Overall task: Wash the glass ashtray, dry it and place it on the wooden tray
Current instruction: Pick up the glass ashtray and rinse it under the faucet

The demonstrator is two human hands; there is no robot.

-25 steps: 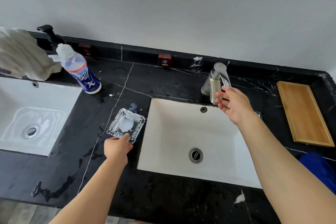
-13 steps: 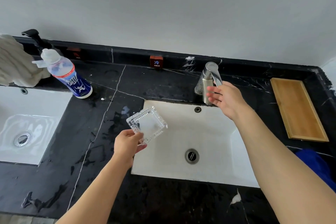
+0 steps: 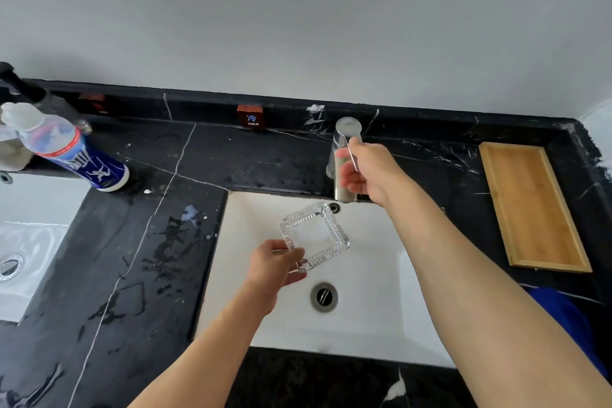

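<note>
Far left: a plastic bottle (image 3: 71,151) with a blue label is leaning on the black marble counter (image 3: 159,275), next to a second white basin (image 3: 26,242) at the frame edge. Wet patches are showing on the counter between the two basins.

Centre: the left hand (image 3: 270,270) is holding the glass ashtray (image 3: 314,235) above the white sink basin (image 3: 265,325), up and to the left of the drain (image 3: 324,296). The fingers are closing on the ashtray's near corner, thumb on the top rim, fingers underneath; the rest of the ashtray is projecting away from the hand toward the faucet (image 3: 344,159). It is sitting roughly level, open side up.

Handling, as a judgement: thick pressed glass, so rigid and fairly heavy for its size, breakable if dropped onto the ceramic, and slippery once wet. A one-corner pinch is looking marginal; gripping across two opposite ribbed rims would be safer under running water.

Right of centre: the right hand (image 3: 367,172) is wrapping around the faucet, fingers curled on its lever. No water is visible flowing yet.

Far right: the wooden tray (image 3: 530,209) is lying on the counter, well apart from the ashtray. A blue cloth (image 3: 563,318) is partly showing below it.
</note>
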